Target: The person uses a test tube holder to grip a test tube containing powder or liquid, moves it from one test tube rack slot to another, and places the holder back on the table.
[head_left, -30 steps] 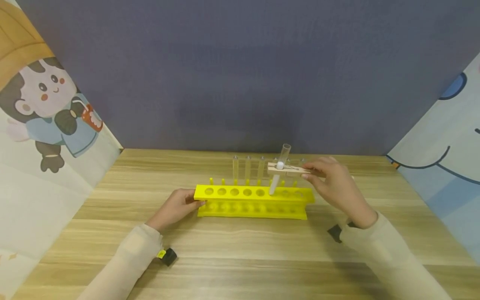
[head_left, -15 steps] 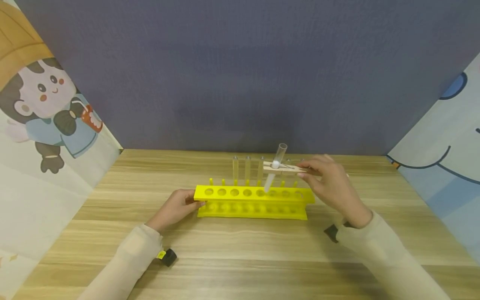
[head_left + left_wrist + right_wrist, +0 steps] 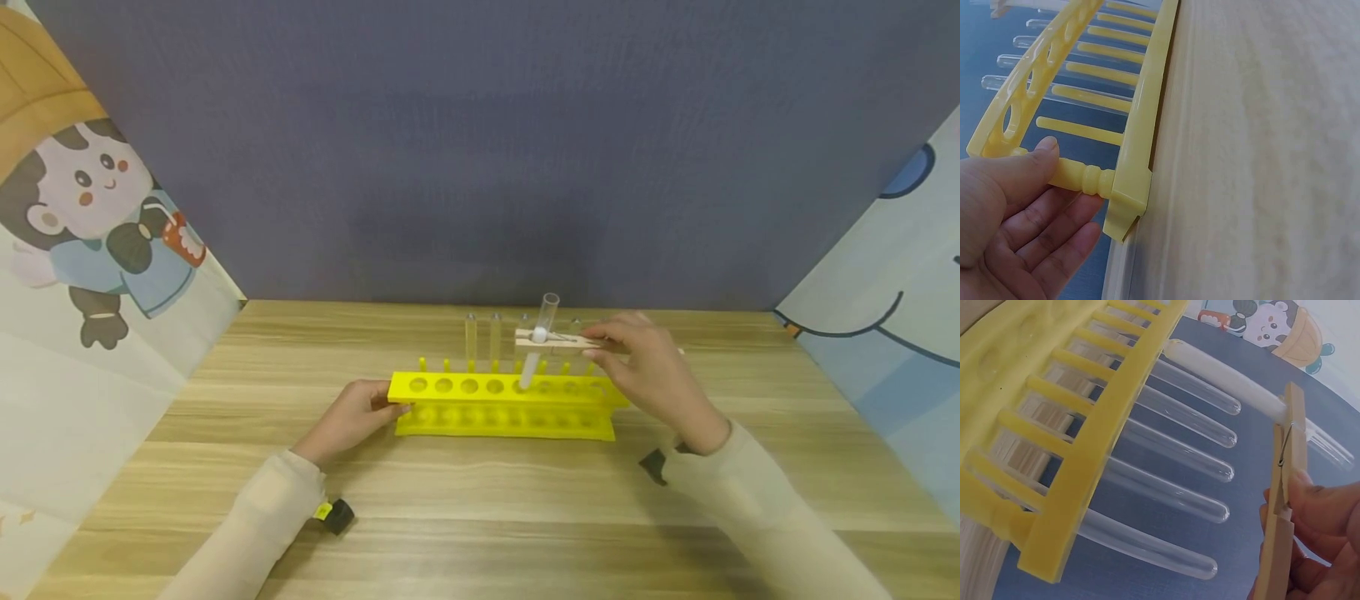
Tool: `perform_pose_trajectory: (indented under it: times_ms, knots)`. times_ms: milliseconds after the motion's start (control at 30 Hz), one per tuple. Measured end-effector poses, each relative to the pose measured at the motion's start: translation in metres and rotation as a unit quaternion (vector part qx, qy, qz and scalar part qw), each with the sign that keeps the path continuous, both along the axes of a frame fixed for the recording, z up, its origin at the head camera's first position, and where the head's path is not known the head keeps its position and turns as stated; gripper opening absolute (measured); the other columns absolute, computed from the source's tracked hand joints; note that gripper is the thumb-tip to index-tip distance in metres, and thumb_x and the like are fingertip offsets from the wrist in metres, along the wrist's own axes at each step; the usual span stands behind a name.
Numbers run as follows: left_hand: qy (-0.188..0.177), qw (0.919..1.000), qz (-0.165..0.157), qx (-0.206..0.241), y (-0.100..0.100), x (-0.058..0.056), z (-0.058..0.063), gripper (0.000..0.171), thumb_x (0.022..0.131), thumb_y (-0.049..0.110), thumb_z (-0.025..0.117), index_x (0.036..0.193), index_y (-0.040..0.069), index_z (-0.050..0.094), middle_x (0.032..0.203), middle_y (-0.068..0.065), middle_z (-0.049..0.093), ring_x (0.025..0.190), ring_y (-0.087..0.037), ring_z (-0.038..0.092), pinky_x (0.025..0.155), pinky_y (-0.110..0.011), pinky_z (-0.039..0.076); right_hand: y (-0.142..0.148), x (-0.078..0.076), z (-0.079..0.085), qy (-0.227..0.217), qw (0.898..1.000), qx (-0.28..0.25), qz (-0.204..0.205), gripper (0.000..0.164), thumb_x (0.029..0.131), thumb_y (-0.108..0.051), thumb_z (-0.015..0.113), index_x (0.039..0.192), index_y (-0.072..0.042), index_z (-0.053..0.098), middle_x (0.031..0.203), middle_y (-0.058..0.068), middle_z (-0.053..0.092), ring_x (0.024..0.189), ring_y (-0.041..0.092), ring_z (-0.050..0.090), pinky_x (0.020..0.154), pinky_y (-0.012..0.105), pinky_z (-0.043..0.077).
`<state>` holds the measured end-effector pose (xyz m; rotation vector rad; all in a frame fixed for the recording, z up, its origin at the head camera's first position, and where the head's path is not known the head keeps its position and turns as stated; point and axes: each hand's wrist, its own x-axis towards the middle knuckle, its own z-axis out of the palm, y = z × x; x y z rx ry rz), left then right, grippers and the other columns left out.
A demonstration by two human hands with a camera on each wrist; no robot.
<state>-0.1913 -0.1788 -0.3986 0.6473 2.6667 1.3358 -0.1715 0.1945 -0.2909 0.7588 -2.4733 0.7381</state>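
Observation:
My left hand (image 3: pixel 348 421) holds the left end of a yellow test tube rack (image 3: pixel 480 402). In the left wrist view, thumb and fingers curl round its end post (image 3: pixel 1079 175). My right hand (image 3: pixel 648 367) grips a wooden test tube clamp (image 3: pixel 1296 444), whose front end is round a glass test tube (image 3: pixel 1229 378) with white contents. That tube tilts, mouth up, and its lower end overlaps a middle hole of the rack in the head view. Whether it is inside the hole, I cannot tell. Several clear test tubes (image 3: pixel 471 337) stand upside down on the rack's rear pegs.
The rack stands on a wood-grain table (image 3: pixel 450 517). A blue-grey panel (image 3: pixel 480 167) rises behind it. Cartoon-printed sheets (image 3: pixel 112 217) flank the table. Small black devices (image 3: pixel 339 516) sit at both wrists.
My right hand has moved left with the clamp and white-filled tube, bringing the tube's lower end about one hole further left. The left hand and rack stay in place.

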Motion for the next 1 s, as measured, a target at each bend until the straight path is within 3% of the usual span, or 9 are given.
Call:
perform_pose_trajectory:
  times_ms: [667,1000]
  knots:
    - [0.002,0.9999,-0.008,0.012,0.0,-0.001,-0.002,0.025,0.089,0.011,0.065,0.113,0.007,0.067,0.113,-0.007,0.067,0.104,-0.018,0.061,0.09,-0.039,0.05,-0.005,-0.003,-0.016,-0.052,0.999,-0.002,0.003,0.019,0.079,0.002,0.071,0.098,0.003,0.067,0.097,0.013,0.066,0.087,0.025,0.058,0.073,0.037,0.054]
    - [-0.003,1.0,-0.001,0.008,-0.001,-0.002,-0.004,0.025,0.089,0.011,0.065,0.113,0.008,0.068,0.114,-0.007,0.067,0.106,-0.02,0.061,0.091,-0.04,0.049,-0.006,-0.007,-0.026,-0.041,0.999,0.005,0.006,0.02,0.077,0.001,0.074,0.095,0.001,0.068,0.092,0.01,0.067,0.081,0.022,0.059,0.072,0.037,0.052]
